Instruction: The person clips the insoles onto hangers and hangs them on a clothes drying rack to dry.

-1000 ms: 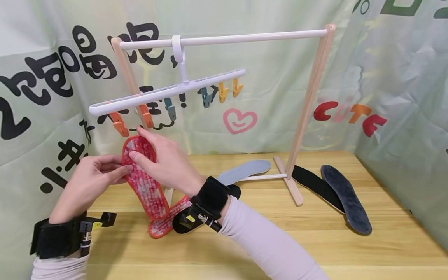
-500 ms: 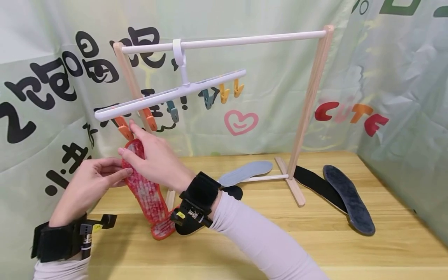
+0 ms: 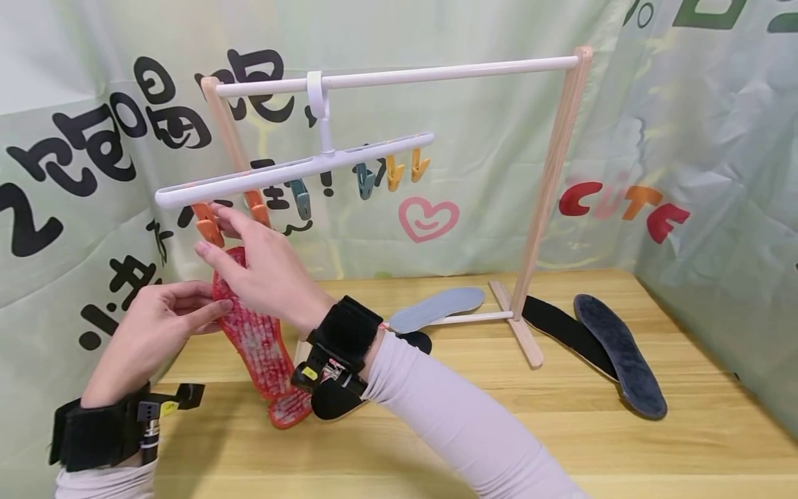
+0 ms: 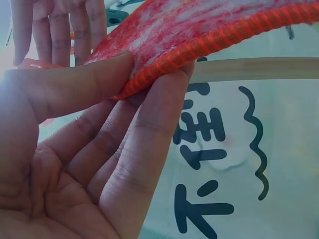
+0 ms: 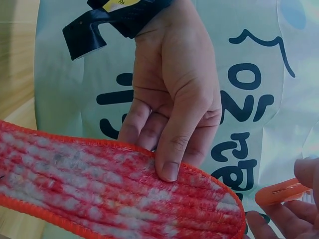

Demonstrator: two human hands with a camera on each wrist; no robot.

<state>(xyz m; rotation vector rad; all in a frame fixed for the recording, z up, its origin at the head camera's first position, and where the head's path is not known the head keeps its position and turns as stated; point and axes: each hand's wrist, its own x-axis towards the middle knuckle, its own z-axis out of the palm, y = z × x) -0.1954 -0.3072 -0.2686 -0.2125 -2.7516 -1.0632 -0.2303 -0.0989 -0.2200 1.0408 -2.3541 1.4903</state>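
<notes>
My left hand (image 3: 152,329) pinches the edge of a red-and-white fuzzy insole (image 3: 252,346) with orange trim, thumb on one face and fingers behind. The insole (image 5: 119,186) stands tilted below the left end of a white clip hanger (image 3: 240,184). My right hand (image 3: 271,270) is raised in front of the insole's upper part, hiding some of it. Its thumb and fingers are spread around an orange clothes peg (image 3: 210,227), fingertips right at the peg. In the right wrist view this peg (image 5: 281,192) is just beyond the insole's rounded end.
The hanger hooks on the white rail (image 3: 436,75) of a wooden-legged rack. More orange, teal and yellow pegs hang from it. A second red insole (image 3: 289,409), a light blue insole (image 3: 436,308), black insoles (image 3: 564,333) and a dark grey insole (image 3: 620,357) lie on the wooden table.
My right hand has moved left and up from the insole's face to the leftmost orange peg. The hanger has swung slightly. The left hand keeps its pinch on the insole.
</notes>
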